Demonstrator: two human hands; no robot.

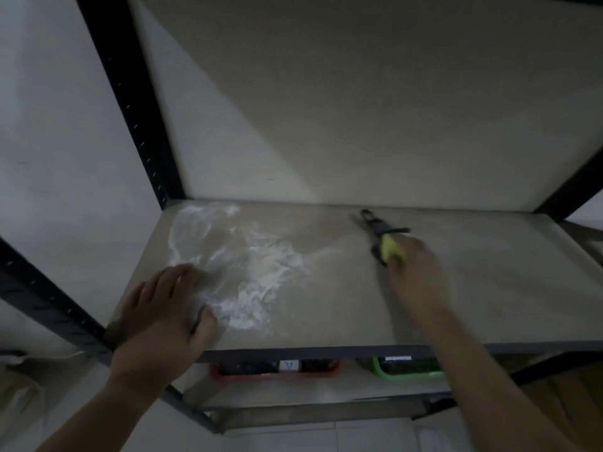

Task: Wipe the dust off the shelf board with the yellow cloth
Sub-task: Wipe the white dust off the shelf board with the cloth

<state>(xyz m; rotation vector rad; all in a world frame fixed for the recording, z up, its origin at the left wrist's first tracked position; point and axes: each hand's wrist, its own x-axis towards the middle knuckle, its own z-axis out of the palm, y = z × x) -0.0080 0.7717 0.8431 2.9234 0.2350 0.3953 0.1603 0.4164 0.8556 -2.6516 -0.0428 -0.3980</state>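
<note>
The beige shelf board point(342, 288) lies in front of me with a wide smear of white dust point(248, 275) over its left half. My left hand point(166, 311) rests flat on the board's front left corner, fingers spread at the dust's edge. My right hand point(414, 272) is blurred and grips the bunched yellow cloth point(391, 247) on the right part of the board. A dark tool with a handle point(378, 228) lies just beyond the cloth, touching or nearly touching it.
Black metal uprights point(130, 102) frame the shelf at the left and right. The shelf board above point(359, 76) hangs over the space. Below the front rail sit an orange bin point(277, 370) and a green bin point(408, 368). Cardboard lies at the far right.
</note>
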